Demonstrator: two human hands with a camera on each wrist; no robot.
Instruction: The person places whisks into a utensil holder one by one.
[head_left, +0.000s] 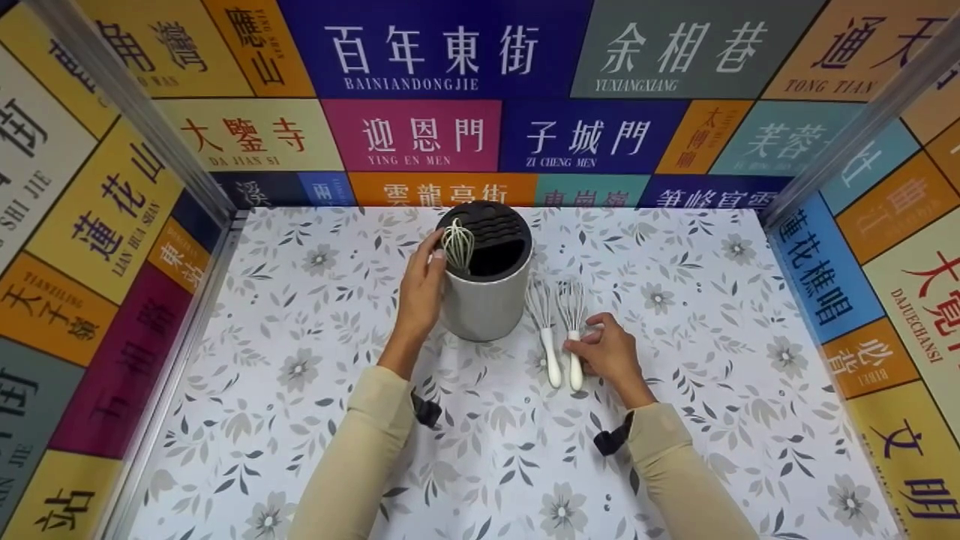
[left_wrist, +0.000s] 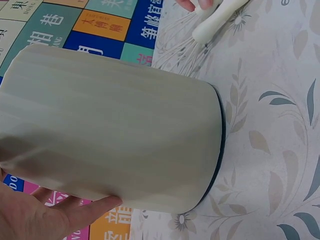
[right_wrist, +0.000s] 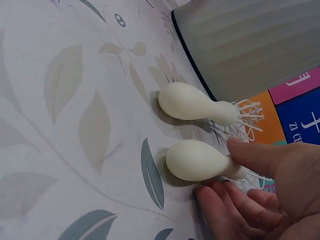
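Observation:
A grey utensil holder [head_left: 484, 307] with a black slotted top stands upright near the back of the table. A whisk [head_left: 458, 244] stands in it, wire head up, its handle hidden inside. My left hand [head_left: 421, 289] rests along the holder's left side, fingertips by the rim beside that whisk. Two more whisks with white handles lie side by side to the right of the holder, wires pointing toward the back wall. My right hand [head_left: 609, 351] pinches the handle of the right-hand whisk [right_wrist: 197, 160] between thumb and fingers. The left-hand whisk [head_left: 551, 352] lies untouched.
A white tablecloth [head_left: 300, 442] with grey flowers and leaves covers the table. Panels with colourful lettering, such as the back wall [head_left: 424, 135], enclose it at the back and both sides. Black straps [head_left: 426, 411] sit at my wrists.

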